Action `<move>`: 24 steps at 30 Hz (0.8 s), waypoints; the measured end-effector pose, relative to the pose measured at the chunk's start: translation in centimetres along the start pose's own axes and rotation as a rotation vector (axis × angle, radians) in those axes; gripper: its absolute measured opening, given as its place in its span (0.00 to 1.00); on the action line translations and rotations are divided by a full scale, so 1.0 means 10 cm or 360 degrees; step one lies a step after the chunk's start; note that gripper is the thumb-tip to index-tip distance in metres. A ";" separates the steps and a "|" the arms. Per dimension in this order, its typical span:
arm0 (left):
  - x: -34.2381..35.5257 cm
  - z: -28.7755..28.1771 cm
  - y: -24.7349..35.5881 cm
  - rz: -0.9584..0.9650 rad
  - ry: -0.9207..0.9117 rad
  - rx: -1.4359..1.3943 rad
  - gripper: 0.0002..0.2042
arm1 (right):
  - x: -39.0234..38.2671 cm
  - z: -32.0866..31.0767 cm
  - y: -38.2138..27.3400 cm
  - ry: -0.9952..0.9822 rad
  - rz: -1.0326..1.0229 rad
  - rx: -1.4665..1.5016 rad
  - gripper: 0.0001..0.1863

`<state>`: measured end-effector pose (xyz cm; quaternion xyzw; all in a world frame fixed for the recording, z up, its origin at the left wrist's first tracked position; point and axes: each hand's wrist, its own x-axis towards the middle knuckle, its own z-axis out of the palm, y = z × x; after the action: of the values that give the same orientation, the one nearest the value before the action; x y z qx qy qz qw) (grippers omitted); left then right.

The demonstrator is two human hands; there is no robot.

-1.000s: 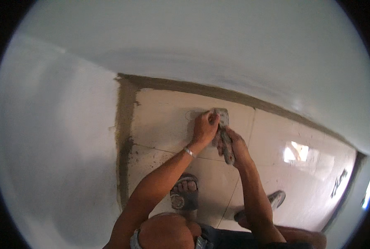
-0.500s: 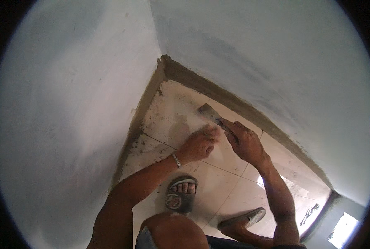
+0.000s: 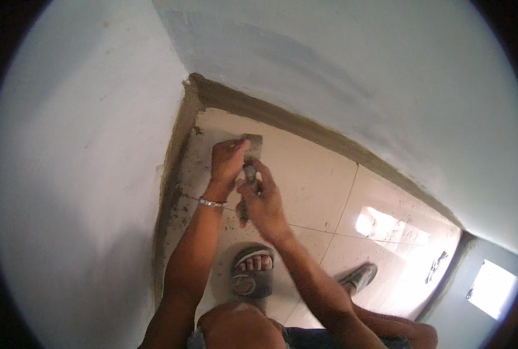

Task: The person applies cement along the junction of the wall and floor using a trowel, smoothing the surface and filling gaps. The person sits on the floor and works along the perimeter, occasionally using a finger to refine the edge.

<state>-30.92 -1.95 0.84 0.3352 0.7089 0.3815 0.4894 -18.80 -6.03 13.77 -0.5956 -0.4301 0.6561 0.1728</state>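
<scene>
My right hand is closed around the handle of a putty knife with a flat, wide grey blade. The blade points away from me over the tiled floor. My left hand, with a metal bracelet at its wrist, is closed at the blade's left edge. Its thumb and fingertips overlap that edge; what lies under them is hidden. Below the hands, dark mortar crumbs speckle the pale tiles along the left wall.
A band of brown-grey mortar runs along the foot of the right wall and the left wall, meeting in the corner. My sandalled foot is close below the hands; the other foot is further right. Bright light reflects off the right-hand tiles.
Both hands and the putty knife have moved left, toward the left wall. The blade has turned from pointing up-left to nearly straight ahead, and the left hand has come against it.
</scene>
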 end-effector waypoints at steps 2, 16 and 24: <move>-0.14 -0.11 0.17 0.0101 -0.0112 0.0259 0.20 | -0.07 0.20 0.29 0.0166 -0.0134 0.0031 0.31; 0.26 -0.08 0.35 0.0164 -0.0029 0.0225 0.17 | 0.22 0.10 -0.06 0.0007 -0.0058 0.0632 0.30; 0.26 -0.09 0.39 0.0166 0.0041 0.0051 0.16 | 0.31 0.01 -0.14 -0.0001 -0.0047 0.0636 0.30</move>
<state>-32.21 1.97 3.27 0.3747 0.7027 0.3993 0.4544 -20.05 -3.01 12.91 -0.5429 -0.3000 0.7260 0.2970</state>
